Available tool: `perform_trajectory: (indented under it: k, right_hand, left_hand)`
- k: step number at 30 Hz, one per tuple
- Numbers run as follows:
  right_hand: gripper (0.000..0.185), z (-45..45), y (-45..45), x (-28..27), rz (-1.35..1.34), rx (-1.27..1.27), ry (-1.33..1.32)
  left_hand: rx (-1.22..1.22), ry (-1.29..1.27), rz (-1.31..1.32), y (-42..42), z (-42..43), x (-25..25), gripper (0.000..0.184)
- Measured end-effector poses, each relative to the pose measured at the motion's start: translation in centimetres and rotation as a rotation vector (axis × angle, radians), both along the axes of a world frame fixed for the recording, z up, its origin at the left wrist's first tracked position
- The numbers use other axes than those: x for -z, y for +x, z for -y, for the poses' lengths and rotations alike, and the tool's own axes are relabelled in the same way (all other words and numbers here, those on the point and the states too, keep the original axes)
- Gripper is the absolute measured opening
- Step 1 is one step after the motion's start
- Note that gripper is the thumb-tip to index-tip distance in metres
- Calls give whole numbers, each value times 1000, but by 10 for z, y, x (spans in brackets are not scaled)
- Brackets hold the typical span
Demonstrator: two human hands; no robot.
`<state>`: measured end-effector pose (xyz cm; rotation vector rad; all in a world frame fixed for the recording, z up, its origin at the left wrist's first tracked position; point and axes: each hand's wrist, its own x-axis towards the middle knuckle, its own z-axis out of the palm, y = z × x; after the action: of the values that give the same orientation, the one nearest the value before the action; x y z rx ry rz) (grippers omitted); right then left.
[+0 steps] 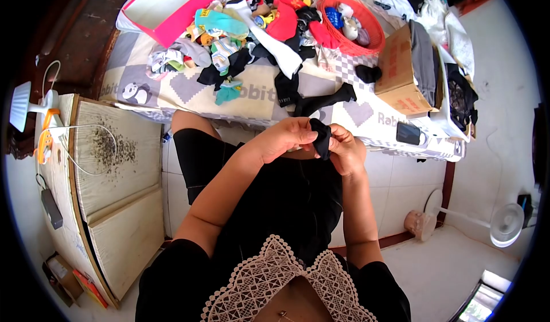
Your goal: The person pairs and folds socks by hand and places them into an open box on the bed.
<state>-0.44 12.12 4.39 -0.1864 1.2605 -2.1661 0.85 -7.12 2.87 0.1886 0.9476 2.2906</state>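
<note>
A small black cloth (322, 141) is held above the lap (258, 202), just off centre toward 3 o'clock. It is pinched between thumb and fingers by both the left hand (285, 139), on its 9 o'clock side, and the right hand (348, 155), at its 4 o'clock. The cloth is bunched, and its gathering is judged to be unfinished. At 1 o'clock, rounded bundles (350, 29) are contained in a red basket (376, 42); these may be regarded as completed pieces, as may a compact dark bundle (368, 73) just beside the cardboard box (395, 73) at 2 o'clock. Much appears to be left: a loose garment pile (281, 23) is spread over the bed (186, 90) at 12 o'clock.
</note>
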Motion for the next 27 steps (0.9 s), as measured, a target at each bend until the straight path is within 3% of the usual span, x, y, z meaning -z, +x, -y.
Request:
perform_trajectory:
  k: [7,10,12,14,16,18,19,20,22,24,26,27]
  right_hand:
    - [21,2,-8,12,59,-83,210]
    - [22,11,-16,12,-99,-112,316]
    - [20,26,-17,12,-150,-33,355]
    - [17,41,-15,4,-749,229,1140]
    - [14,64,-13,-3,-929,422,1213]
    - [15,73,-18,4,-1029,575,1230]
    - [15,76,-20,3,-1008,598,1268]
    - [15,79,-23,1,-1014,611,1262]
    - [16,84,-28,0,-1140,637,1136]
    - [18,89,-24,-2,-1108,598,1163]
    - [22,94,-20,-5,-1176,611,1069]
    - [23,97,-20,-7,-1218,611,1055]
  left_hand:
    - [-51,-101,175,-4,7,6,31]
    - [-77,-71,248,-6,11,17,35]
    - [-226,-308,184,-7,8,20,32]
    - [-546,-585,-43,-6,-4,28,35]
    - [-720,-885,-256,-2,-6,14,37]
    - [-724,-759,-301,-5,-2,4,39]
    - [-704,-565,-258,-6,1,3,37]
    - [-704,-567,-272,-6,4,2,37]
    - [-660,-237,-6,-9,13,2,32]
    - [-641,-243,13,-10,24,5,23]
    - [-683,-418,8,-11,28,19,19]
    - [-806,-752,-197,-11,30,14,17]
